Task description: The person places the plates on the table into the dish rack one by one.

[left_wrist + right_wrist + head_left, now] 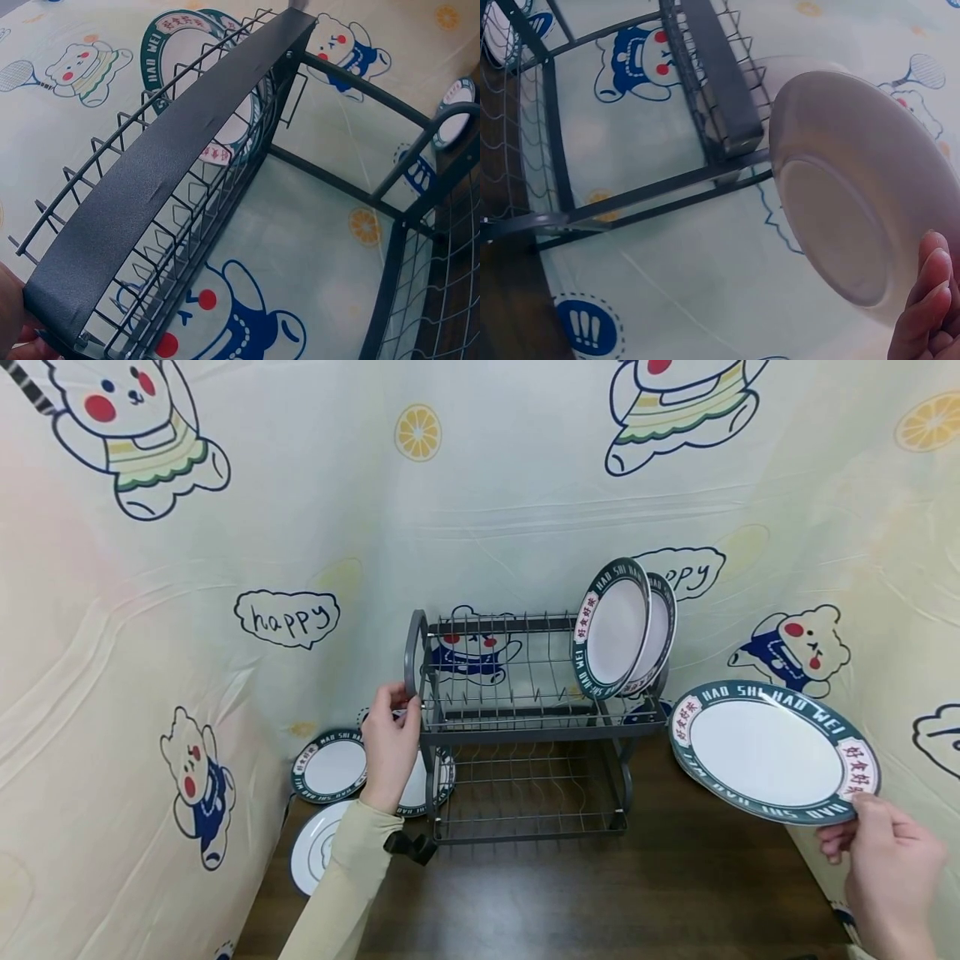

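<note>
The right hand (888, 860) pinches the near right rim of a green-rimmed plate (768, 752), thumb on top and fingers beneath, holding it up in the air just right of the 2-tier dish rack (532, 734). In the right wrist view the pale underside and foot ring of this plate show. The left hand (392, 747) grips the left end of the rack's upper tier between thumb and fingers. In that tier, 2 plates (613, 631) with matching rims stand on edge at the right end, 1 behind the other. The rack stands on a dark brown worktop (525, 902). Left of it lie 2 more green-rimmed plates (330, 767) and a white plate (311, 847), partly hidden by the left sleeve (337, 877)
</note>
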Motion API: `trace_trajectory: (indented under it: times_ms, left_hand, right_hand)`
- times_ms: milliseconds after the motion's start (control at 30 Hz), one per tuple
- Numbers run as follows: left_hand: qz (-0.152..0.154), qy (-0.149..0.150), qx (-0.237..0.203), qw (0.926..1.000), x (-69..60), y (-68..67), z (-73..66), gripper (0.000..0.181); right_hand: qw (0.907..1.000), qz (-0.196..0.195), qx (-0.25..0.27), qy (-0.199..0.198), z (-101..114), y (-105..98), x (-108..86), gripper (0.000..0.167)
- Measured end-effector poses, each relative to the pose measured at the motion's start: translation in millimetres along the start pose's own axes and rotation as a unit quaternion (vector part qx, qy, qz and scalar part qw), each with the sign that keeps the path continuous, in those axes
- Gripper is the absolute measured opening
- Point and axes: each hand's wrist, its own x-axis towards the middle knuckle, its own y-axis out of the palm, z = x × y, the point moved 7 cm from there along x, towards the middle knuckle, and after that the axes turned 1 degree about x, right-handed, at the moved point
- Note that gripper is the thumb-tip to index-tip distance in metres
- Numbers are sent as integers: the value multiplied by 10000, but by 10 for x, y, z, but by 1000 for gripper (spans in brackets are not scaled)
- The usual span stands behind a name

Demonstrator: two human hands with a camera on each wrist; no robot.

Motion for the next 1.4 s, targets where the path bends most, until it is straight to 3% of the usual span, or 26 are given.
trace_trajectory:
  times_ms: [267, 400, 533, 667, 967, 1233, 1400]
  left_hand:
    - [-22, 32, -28, 10000, 1, -2, -1, 23]
    - [-19, 20, -8, 10000, 1, -6, 7, 23]
    - [-13, -25, 18, 10000, -1, -10, 20, 23]
    - [-17, -6, 14, 10000, -7, -13, 13, 23]
    - [-23, 18, 9, 10000, -12, -14, 10, 23]
    - [-48, 97, 13, 9999, 0, -3, -2, 22]
    - [-34, 112, 62, 9999, -1, 1, -5, 23]
  right_hand:
    - [9988, 190, 460, 5, 152, -3, -28, 46]
    - [9963, 412, 737, -136, 239, 13, -26, 48]
    - [9952, 609, 697, -329, 338, 39, -21, 52]
    - [9903, 999, 802, -531, 420, 87, -15, 56]
    - [9781, 1752, 948, -598, 515, 178, 33, 57]
    - [9770, 1840, 952, -497, 604, 261, 48, 54]
    - [9716, 1984, 1198, -473, 642, 310, 46, 49]
